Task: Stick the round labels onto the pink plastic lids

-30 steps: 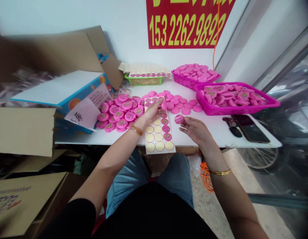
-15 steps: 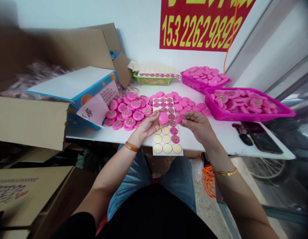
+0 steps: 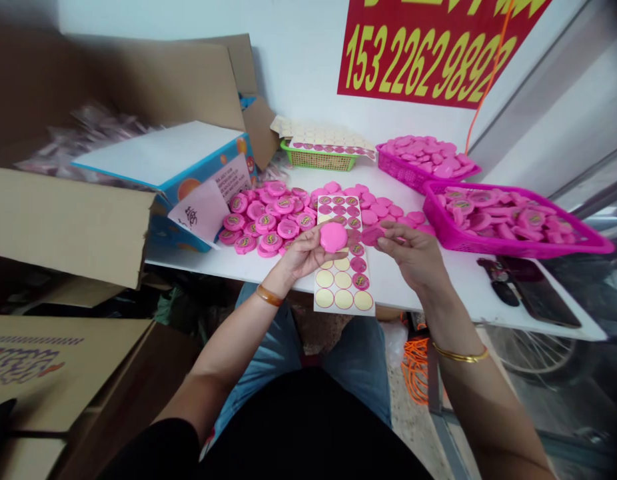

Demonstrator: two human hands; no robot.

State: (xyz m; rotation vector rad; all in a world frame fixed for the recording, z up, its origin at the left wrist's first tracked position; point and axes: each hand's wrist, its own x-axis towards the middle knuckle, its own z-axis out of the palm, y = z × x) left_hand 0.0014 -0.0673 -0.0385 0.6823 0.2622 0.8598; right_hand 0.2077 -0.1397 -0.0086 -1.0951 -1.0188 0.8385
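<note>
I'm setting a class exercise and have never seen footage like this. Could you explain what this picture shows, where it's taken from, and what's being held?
This comes from a camera worn on a person's head, looking forward and down, so you see through their eyes. No machine is involved, only two bare hands. The left hand holds a plain pink disc, and the right hand holds a second pink disc. On the white table lie a sheet of round stickers, labelled pink discs and a pink plastic basket.
</note>
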